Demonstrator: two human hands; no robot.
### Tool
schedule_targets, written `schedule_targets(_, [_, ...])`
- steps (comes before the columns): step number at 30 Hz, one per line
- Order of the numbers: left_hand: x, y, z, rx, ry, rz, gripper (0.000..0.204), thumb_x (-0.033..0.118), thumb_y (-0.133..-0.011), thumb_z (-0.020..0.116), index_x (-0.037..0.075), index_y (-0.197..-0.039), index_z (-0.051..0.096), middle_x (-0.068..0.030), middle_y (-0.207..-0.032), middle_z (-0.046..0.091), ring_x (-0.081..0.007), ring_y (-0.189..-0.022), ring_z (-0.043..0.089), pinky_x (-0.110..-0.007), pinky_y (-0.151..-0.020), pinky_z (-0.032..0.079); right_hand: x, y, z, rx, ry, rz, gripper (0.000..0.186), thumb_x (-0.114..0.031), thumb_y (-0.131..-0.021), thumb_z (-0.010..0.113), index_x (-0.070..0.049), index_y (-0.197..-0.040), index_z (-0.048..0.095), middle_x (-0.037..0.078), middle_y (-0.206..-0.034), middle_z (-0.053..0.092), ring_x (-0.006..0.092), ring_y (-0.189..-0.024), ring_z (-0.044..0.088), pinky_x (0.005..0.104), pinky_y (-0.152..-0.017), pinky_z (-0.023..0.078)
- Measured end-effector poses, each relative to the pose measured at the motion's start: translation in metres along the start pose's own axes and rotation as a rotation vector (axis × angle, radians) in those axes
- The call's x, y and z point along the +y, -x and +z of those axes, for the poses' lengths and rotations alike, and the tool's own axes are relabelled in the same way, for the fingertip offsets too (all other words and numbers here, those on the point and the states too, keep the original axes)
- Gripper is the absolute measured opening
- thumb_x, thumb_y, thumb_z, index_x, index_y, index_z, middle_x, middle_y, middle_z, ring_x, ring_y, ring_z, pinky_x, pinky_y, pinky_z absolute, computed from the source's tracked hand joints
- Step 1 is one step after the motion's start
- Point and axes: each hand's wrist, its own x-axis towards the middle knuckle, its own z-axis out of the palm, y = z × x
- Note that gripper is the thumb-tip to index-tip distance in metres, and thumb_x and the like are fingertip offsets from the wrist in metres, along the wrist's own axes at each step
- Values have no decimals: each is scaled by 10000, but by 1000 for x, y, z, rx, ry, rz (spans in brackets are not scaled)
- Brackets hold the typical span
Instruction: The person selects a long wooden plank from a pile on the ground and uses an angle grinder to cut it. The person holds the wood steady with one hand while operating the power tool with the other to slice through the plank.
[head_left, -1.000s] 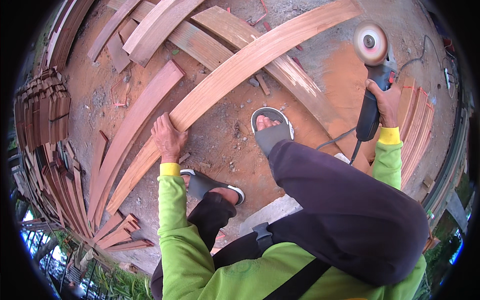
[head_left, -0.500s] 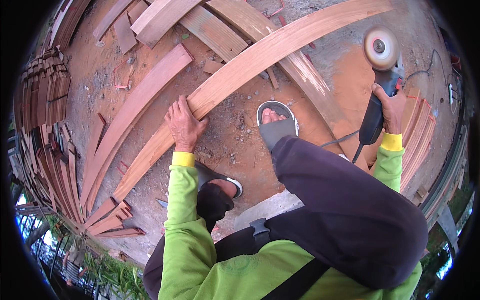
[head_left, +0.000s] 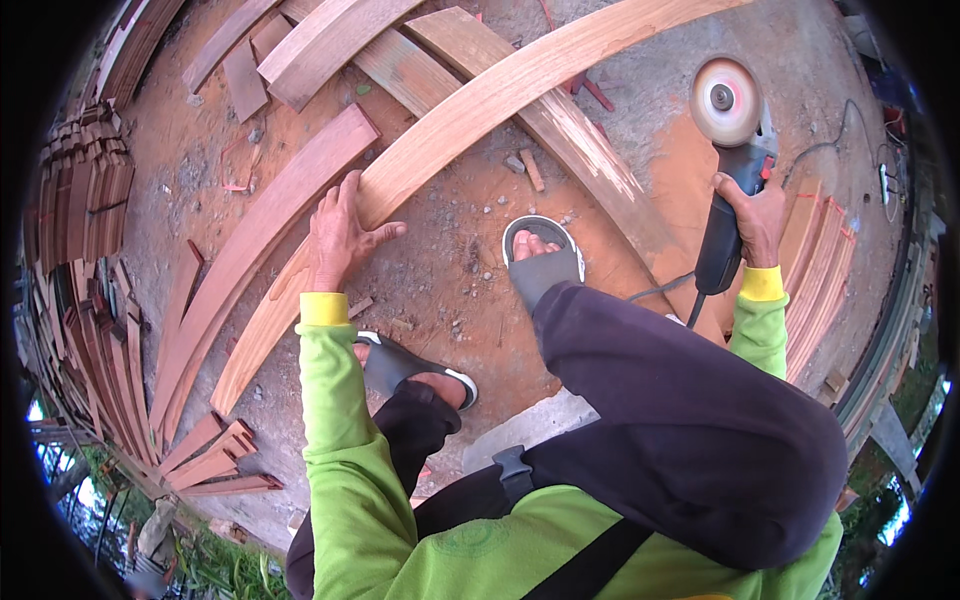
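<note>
A long, pale, curved wooden plank (head_left: 480, 107) stretches from the lower left to the top right. My left hand (head_left: 345, 235) lies across its lower part, fingers at the far edge and thumb stuck out to the right, apart from the wood. On the right, my right hand (head_left: 755, 220) is wrapped around the dark body of an angle grinder (head_left: 722, 235), its thumb near the red switch. The round grinder disc (head_left: 724, 98) points upward, away from the plank; its face looks smeared. A cable leaves the grinder's lower end.
Beside the plank lies a reddish curved board (head_left: 270, 215). Crossed boards (head_left: 570, 150) lie beneath the plank's upper part. Stacked timber (head_left: 88, 190) stands at the left, and more boards (head_left: 825, 265) at the right. My sandaled feet (head_left: 545, 250) are on the sandy ground.
My left hand has loosened, its thumb and fingers now spread wider over the plank. The grinder, in my right hand, appears slightly further left, as the whole view has shifted a little.
</note>
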Motion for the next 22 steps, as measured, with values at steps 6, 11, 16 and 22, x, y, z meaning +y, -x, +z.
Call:
schedule_targets(6, [14,-8,49,283,-194,59,837,318,-581,878,39,-1274,501,-155,-1064,581,-345,-992,581,-461,-838,461,-16,6,2,-36,75,61,413,-205,-710,814,29,-1007,648,67,-850,666,145,-695,615,300,-650,516])
schedule_targets(11, [52,-13,70,319,-32,123,678,208,-533,835,49,-1129,555,-132,-970,589,-338,-919,591,-439,-793,463,-22,9,5,-49,151,22,431,-222,-696,809,31,-1003,643,78,-831,677,167,-702,634,319,-674,526])
schedule_targets(16, [90,-12,81,325,-63,77,691,218,-521,834,46,-1127,551,-127,-962,582,-334,-915,590,-436,-780,457,-19,6,8,-66,204,-26,458,-232,-687,810,40,-1012,639,98,-827,687,182,-713,652,322,-686,532])
schedule_targets(22, [103,-17,85,325,-21,93,694,233,-533,835,51,-1141,555,-117,-958,582,-329,-927,589,-441,-797,455,-12,3,11,-81,212,-107,448,-259,-726,803,24,-1037,650,81,-835,680,148,-720,633,305,-668,523])
